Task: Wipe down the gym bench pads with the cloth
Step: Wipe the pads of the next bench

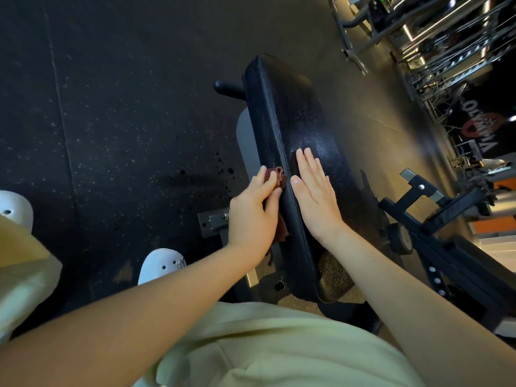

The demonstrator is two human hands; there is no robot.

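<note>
Right, head view only; we saw both hands on the bench pad (293, 113), a long black textured cushion running away from us above the grey frame (245, 141); left hand (255, 210) sat on the pad's left side wall, fingers curled lightly over the cloth (277, 175) and pinning it to the vinyl just beside the seam; cloth was dark brown and bunched, one clump showing past the fingertips, more hanging out below the palm; how much of it sat under the palm we could not tell; right hand (312, 194) lay flat on the pad's top face, fingers straight and together, holding nothing, thumb along the seam edge close to the left hand; the pad edge ran between the two hands; floor (111, 107) was black speckled rubber with some dark wet-looking spots near the frame; two white shoes (160, 263) showed at lower left; pale yellow clothing (265, 344) filled the bottom; a second black bench frame (435, 208) stood to the right; metal racks (418, 37) sat well apart at top right.
</note>
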